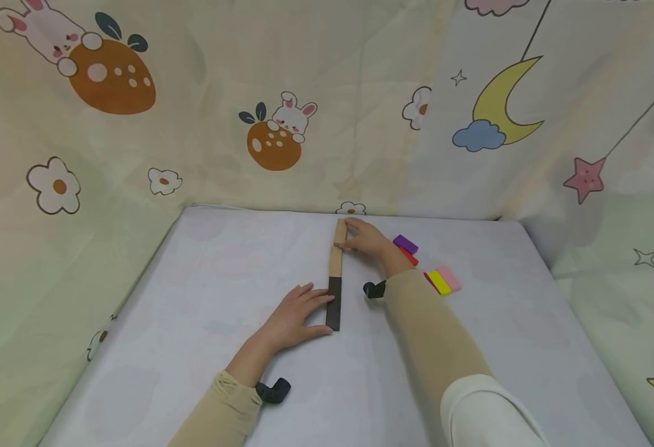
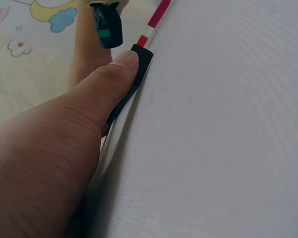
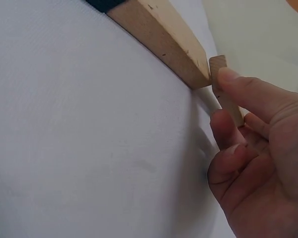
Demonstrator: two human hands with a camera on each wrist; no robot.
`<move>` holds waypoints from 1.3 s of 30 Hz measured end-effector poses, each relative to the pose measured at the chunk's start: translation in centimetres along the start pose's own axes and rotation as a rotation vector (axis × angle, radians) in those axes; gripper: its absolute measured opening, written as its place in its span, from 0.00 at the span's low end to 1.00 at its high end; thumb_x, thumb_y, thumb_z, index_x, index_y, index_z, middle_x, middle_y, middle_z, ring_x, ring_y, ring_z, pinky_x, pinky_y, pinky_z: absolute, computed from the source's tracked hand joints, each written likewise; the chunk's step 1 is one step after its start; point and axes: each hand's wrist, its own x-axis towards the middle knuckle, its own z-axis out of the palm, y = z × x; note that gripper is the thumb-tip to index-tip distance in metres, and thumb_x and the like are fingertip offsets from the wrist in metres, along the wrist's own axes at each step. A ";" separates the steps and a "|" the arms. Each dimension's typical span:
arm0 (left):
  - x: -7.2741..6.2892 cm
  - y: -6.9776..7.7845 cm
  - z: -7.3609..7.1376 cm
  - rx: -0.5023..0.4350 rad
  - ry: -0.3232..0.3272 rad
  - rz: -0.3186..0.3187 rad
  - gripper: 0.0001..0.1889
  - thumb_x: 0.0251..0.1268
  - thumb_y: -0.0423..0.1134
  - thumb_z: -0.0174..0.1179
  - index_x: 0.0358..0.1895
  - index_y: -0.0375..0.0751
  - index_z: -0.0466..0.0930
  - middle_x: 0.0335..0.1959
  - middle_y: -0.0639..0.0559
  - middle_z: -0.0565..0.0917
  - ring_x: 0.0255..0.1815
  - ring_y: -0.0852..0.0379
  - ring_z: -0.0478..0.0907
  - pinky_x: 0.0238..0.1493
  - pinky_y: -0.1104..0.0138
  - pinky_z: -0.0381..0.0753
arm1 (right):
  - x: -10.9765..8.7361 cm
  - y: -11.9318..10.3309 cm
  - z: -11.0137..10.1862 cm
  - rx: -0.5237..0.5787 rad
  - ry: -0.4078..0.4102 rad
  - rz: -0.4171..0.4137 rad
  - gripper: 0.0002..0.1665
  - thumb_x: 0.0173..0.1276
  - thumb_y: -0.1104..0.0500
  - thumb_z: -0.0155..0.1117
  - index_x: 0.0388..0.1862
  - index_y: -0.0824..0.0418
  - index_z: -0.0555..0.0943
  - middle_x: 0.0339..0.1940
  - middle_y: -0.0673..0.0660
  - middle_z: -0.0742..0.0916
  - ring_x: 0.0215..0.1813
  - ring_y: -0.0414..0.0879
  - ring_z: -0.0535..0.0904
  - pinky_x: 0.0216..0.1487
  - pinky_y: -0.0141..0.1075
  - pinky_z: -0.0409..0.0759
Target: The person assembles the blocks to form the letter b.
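Pinching a small wooden block (image 1: 340,232) between thumb and fingers, the right hand (image 1: 368,239) has it on its left, just beyond the wooden bar (image 1: 335,262), whose long axis runs away from the person; the left hand (image 1: 293,318) (fingers apart) touches the black block (image 1: 334,315).

Behind the white-topped table (image 1: 137,372), a pale curtain (image 1: 355,49) printed with rabbits (image 1: 290,116) is hanging; a yellow moon print (image 1: 491,102) is showing above the table's far right corner.

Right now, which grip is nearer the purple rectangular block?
Right. The right grip, pinching a tan wooden block, is just left of the purple block; the left grip is farther left, touching a black rectangular block.
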 end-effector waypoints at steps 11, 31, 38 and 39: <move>0.2 0.2 0.1 0.011 -0.017 -0.001 0.38 0.60 0.73 0.54 0.73 0.64 0.65 0.75 0.58 0.67 0.81 0.49 0.53 0.82 0.54 0.47 | 0.1 -0.4 -0.3 -0.092 -0.062 -0.018 0.48 0.66 0.47 0.67 0.80 0.55 0.56 0.81 0.56 0.62 0.81 0.53 0.53 0.82 0.48 0.52; 0.1 0.1 -0.1 0.023 -0.025 -0.019 0.38 0.60 0.74 0.54 0.73 0.65 0.65 0.75 0.59 0.67 0.81 0.50 0.53 0.83 0.55 0.47 | 0.1 0.0 0.3 0.141 -0.078 0.045 0.40 0.72 0.52 0.62 0.79 0.48 0.58 0.34 0.57 0.85 0.29 0.44 0.78 0.31 0.33 0.82; 0.1 0.1 -0.1 0.027 -0.016 -0.010 0.38 0.60 0.74 0.53 0.73 0.64 0.66 0.75 0.58 0.68 0.80 0.48 0.54 0.82 0.53 0.49 | 0.1 -0.1 0.4 0.135 -0.080 0.049 0.40 0.73 0.52 0.62 0.79 0.47 0.58 0.34 0.57 0.85 0.28 0.44 0.77 0.30 0.33 0.82; 0.1 0.1 -0.1 0.029 -0.020 -0.014 0.38 0.60 0.74 0.53 0.73 0.64 0.66 0.75 0.58 0.67 0.80 0.48 0.54 0.82 0.54 0.48 | 0.2 -0.1 0.4 0.136 -0.081 0.048 0.40 0.73 0.52 0.62 0.79 0.47 0.58 0.34 0.57 0.85 0.28 0.44 0.78 0.30 0.33 0.82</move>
